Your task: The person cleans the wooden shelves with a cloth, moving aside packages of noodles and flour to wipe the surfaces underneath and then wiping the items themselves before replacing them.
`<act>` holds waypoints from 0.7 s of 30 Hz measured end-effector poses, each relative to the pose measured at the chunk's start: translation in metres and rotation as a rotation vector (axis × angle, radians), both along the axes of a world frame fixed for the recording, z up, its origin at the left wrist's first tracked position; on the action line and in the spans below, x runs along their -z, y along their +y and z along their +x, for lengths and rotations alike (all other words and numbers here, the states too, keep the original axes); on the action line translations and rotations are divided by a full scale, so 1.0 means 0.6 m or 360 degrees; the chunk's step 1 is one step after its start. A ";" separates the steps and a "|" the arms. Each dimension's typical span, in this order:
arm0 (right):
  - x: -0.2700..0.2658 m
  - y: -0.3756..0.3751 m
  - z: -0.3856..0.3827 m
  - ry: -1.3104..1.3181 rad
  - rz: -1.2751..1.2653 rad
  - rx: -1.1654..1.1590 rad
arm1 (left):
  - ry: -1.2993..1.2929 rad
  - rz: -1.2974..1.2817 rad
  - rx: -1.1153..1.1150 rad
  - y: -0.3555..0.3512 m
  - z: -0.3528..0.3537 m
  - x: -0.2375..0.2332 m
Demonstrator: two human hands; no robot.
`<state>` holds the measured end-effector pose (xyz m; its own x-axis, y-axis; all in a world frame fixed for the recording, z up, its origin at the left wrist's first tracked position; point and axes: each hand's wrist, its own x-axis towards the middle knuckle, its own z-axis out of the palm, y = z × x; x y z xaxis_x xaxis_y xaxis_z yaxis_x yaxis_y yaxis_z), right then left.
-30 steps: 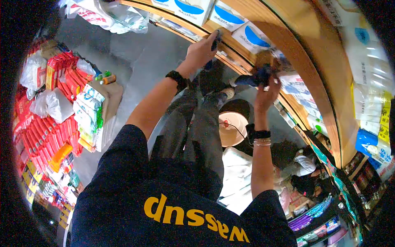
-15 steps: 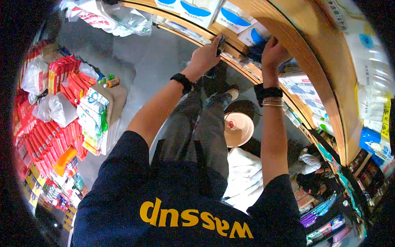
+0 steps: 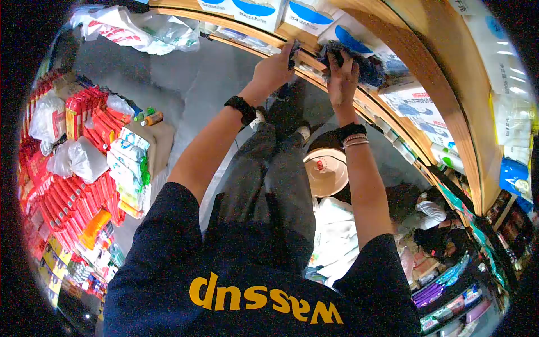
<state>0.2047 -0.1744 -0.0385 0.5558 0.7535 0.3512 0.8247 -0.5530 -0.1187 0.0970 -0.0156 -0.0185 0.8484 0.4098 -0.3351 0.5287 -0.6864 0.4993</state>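
My left hand (image 3: 272,72) is closed at the wooden shelf's (image 3: 258,46) front edge, around a small dark thing (image 3: 293,54) that I cannot make out clearly. My right hand (image 3: 342,84) grips a dark, crumpled cloth (image 3: 365,68) on the shelf. Just beyond that cloth stand white packs (image 3: 307,18) with blue bowl-shaped prints. More white printed packs (image 3: 418,112) lie to the right of my right hand.
A round beige basin (image 3: 325,174) stands on the floor right of my legs, by white packs (image 3: 334,230). Red packages (image 3: 73,202) are piled at left. Plastic bags (image 3: 135,31) lie at upper left. Another person (image 3: 435,236) is low at right.
My right hand has moved left along the shelf toward my left hand, bringing more of the dark cloth into view. My left hand has shifted slightly left and farther away. My feet have moved.
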 end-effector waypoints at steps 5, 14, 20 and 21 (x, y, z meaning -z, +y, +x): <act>-0.031 -0.011 -0.008 0.0154 0.0141 -0.0020 | -0.0006 0.0083 -0.0020 -0.008 0.001 -0.004; -0.155 -0.160 -0.063 -0.0180 0.1066 0.0705 | 0.0150 0.0052 -0.0192 -0.027 0.010 -0.012; -0.231 -0.183 0.044 -0.0306 0.1125 0.0891 | 0.0048 0.0136 -0.0192 -0.039 0.011 -0.004; -0.225 -0.183 0.064 -0.0360 0.1037 0.0805 | 0.0042 0.0165 -0.0226 -0.043 0.011 -0.009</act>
